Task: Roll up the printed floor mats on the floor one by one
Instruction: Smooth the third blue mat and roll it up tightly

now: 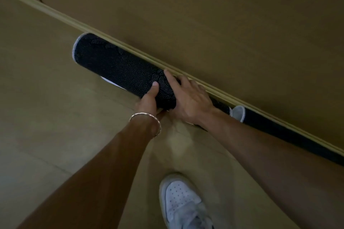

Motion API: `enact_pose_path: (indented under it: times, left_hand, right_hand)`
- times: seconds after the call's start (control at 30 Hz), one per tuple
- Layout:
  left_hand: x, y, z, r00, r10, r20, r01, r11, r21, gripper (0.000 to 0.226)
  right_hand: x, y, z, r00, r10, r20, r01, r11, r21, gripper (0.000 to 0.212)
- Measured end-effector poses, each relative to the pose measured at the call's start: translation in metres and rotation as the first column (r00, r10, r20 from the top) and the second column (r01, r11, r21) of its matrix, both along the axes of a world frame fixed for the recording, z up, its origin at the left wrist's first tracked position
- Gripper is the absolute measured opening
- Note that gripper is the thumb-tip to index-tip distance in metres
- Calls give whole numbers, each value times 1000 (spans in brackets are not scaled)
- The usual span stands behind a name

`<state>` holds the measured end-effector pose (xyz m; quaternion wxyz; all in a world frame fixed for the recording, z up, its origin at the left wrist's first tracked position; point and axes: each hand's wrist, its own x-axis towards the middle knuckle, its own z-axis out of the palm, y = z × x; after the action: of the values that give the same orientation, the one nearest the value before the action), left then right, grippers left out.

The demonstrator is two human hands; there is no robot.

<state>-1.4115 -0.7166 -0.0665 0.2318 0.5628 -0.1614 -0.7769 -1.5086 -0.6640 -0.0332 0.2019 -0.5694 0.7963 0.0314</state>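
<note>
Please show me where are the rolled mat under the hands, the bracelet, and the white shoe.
rolled mat [119,69], head view, on its dotted black backing.
bracelet [147,117], head view, on the band across the left wrist.
white shoe [178,197], head view, on the perforated toe.

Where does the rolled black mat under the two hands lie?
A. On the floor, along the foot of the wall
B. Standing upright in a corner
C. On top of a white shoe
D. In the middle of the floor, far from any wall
A: the rolled black mat lies lengthwise on the floor, against the pale strip at the foot of the wall, with the left hand and right hand on its near end.
</note>
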Motion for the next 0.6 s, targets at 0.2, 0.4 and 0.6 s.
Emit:
enact_pose_path:
  times: [0.2, 0.4, 0.6]
  left_hand:
    - [-41, 2, -15, 997, -40, 65, 39, 999, 25, 47]
    - [-47, 3, -24, 980, -138, 141, 141, 990, -9, 44]
    - [-30, -5, -14, 631, -590, 504, 700, 713, -42, 69]
  right_hand:
    - [-37, 4, -18, 1000, -21, -9, 21, 1000, 21, 106]
    - [-46, 8, -30, 1000, 17, -24, -17, 1000, 3, 108]
    - [-34, 7, -31, 990, -82, -114, 98, 984, 146, 110]
